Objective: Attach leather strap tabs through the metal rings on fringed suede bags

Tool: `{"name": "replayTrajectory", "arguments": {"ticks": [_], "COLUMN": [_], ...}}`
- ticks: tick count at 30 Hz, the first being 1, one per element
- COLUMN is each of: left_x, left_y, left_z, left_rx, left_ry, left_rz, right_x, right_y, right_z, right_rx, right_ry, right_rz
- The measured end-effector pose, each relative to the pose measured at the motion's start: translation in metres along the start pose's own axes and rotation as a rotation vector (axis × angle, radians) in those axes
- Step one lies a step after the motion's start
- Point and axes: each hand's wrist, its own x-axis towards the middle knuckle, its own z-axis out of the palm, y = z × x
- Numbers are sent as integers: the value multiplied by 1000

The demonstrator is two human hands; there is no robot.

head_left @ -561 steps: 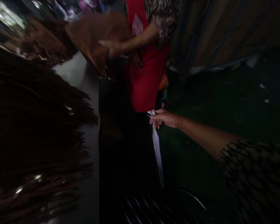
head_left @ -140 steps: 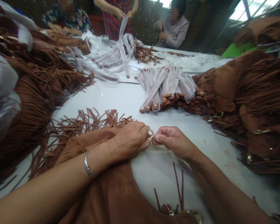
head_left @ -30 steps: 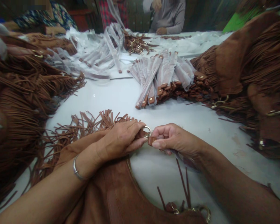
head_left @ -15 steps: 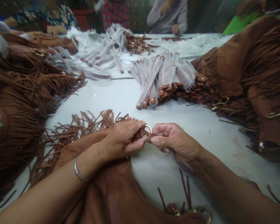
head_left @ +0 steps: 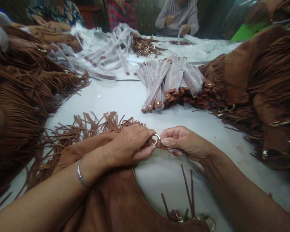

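A brown suede bag [head_left: 120, 196] with fringe and a zip edge lies in front of me. At its upper corner my left hand [head_left: 131, 143] is closed on the bag's tab, which carries a gold metal ring [head_left: 156, 136]. My right hand [head_left: 183, 141] pinches a brown strap [head_left: 162, 145] close to its end, right at the ring. Whether the strap's tip passes through the ring I cannot tell. Plastic wrap on the strap trails below my right hand. Near the bottom edge, another gold ring [head_left: 210, 222] shows on the bag's far corner.
Plastic-wrapped straps [head_left: 157, 82] are piled beyond my hands on the white table [head_left: 111, 96]. Fringed brown bags are stacked left [head_left: 16, 119] and right [head_left: 273, 80]. More straps with gold clasps [head_left: 145, 46] lie farther back. Several people stand across the table.
My right hand has shifted slightly right, and more of the ring and strap end shows between my hands. In the background, the person in grey now holds a pale strip.
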Motion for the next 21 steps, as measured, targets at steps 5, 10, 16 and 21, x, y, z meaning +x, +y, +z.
{"name": "replayTrajectory", "arguments": {"ticks": [5, 10, 16, 21], "left_x": [5, 8, 7, 7], "left_y": [8, 14, 13, 13], "left_z": [0, -3, -7, -4], "left_rx": [175, 254, 241, 237], "left_ry": [-187, -283, -319, -287], "left_rz": [-209, -221, -202, -221], "right_x": [-2, -6, -2, 3], "right_y": [2, -1, -1, 6], "right_z": [-3, 7, 22, 26], "right_rx": [-63, -61, 199, 356], "right_ry": [-21, 82, 232, 235], "right_rz": [26, 43, -74, -148]}}
